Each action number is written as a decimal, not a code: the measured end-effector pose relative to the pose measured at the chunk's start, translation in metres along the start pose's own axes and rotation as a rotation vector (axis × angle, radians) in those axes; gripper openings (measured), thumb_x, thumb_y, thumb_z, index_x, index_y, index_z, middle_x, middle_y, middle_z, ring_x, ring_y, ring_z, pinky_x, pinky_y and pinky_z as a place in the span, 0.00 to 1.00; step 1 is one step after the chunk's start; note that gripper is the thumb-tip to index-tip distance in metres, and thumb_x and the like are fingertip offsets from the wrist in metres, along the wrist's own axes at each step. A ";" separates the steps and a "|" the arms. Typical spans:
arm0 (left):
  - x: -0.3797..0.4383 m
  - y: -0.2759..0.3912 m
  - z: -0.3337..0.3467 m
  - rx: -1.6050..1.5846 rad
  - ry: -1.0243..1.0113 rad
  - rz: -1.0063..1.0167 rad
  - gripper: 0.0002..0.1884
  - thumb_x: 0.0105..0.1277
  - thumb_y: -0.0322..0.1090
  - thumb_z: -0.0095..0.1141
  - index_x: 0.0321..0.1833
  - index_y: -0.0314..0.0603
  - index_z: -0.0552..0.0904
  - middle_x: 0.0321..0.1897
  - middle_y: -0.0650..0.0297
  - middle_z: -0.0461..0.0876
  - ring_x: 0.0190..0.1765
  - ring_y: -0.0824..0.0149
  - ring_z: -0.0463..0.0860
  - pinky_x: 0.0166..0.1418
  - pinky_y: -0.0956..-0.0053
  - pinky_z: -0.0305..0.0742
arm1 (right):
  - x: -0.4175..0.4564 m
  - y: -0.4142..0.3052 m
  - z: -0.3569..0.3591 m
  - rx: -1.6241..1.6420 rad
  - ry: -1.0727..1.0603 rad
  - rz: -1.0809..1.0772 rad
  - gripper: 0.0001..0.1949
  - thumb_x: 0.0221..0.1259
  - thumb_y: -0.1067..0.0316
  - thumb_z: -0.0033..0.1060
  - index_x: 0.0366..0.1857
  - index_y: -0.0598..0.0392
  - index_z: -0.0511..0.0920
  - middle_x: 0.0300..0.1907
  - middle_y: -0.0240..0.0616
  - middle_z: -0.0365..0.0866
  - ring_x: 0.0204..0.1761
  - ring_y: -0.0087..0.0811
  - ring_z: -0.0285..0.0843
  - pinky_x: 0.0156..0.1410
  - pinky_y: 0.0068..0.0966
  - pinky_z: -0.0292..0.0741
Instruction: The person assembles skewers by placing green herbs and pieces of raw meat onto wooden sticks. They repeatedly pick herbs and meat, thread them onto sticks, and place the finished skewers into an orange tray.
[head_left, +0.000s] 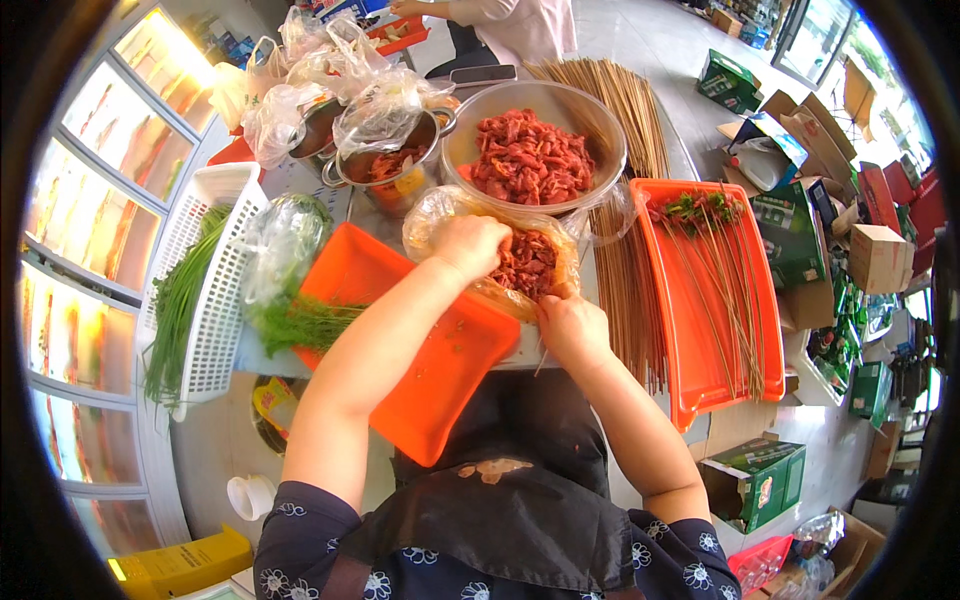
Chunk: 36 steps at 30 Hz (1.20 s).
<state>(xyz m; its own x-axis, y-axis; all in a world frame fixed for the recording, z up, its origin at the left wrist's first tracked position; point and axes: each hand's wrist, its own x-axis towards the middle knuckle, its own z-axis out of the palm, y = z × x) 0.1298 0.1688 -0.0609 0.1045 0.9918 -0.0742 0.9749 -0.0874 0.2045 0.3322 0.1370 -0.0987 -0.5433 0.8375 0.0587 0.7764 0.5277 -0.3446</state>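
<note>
My left hand (472, 247) reaches over a clear plastic bag of dark red sliced meat (529, 262), its fingertips at the meat. At the bag's near right edge is my right hand (574, 326), fingers pinched together; a thin stick seems to show below them. Directly behind the bag stands a large clear bowl (616, 161) heaped with brighter red meat pieces (529, 161). An orange tray (427, 382) lies tilted under my left forearm, with green herbs (311, 322) at its left side. Another orange tray (697, 322) on the right holds skewers (731, 300) threaded with meat and greens.
Bundled bamboo skewers (630, 300) lie between the bag and the right tray. Metal pots (397, 187) and plastic bags (300, 75) crowd the back left. A white basket (217, 300) holds long green stalks. Another person (517, 30) sits beyond the table. Green cartons (757, 480) stand on the floor.
</note>
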 end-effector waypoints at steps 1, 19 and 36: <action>0.000 -0.004 -0.003 0.002 -0.035 -0.046 0.10 0.48 0.34 0.60 0.34 0.46 0.80 0.34 0.60 0.81 0.40 0.58 0.80 0.45 0.66 0.74 | -0.002 0.001 -0.004 0.014 0.006 0.017 0.09 0.54 0.61 0.53 0.26 0.53 0.79 0.34 0.40 0.77 0.30 0.43 0.78 0.36 0.36 0.75; -0.020 -0.041 -0.056 -1.131 -0.162 -0.494 0.08 0.63 0.34 0.52 0.44 0.46 0.75 0.36 0.70 0.79 0.36 0.76 0.78 0.41 0.78 0.71 | -0.023 -0.010 -0.030 0.346 0.147 0.060 0.07 0.50 0.66 0.58 0.32 0.55 0.79 0.37 0.41 0.77 0.36 0.43 0.77 0.41 0.34 0.75; -0.016 -0.047 -0.048 -1.405 -0.287 -0.295 0.09 0.63 0.35 0.54 0.43 0.40 0.77 0.37 0.65 0.79 0.41 0.70 0.79 0.47 0.73 0.76 | 0.071 -0.043 -0.020 0.972 0.174 0.060 0.12 0.50 0.70 0.61 0.40 0.56 0.78 0.35 0.41 0.80 0.34 0.35 0.79 0.42 0.27 0.75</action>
<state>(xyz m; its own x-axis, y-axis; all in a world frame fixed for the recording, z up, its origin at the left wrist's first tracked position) 0.0728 0.1620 -0.0227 0.1376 0.8901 -0.4345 -0.0042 0.4392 0.8984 0.2668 0.1765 -0.0613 -0.3970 0.9091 0.1262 0.1587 0.2034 -0.9662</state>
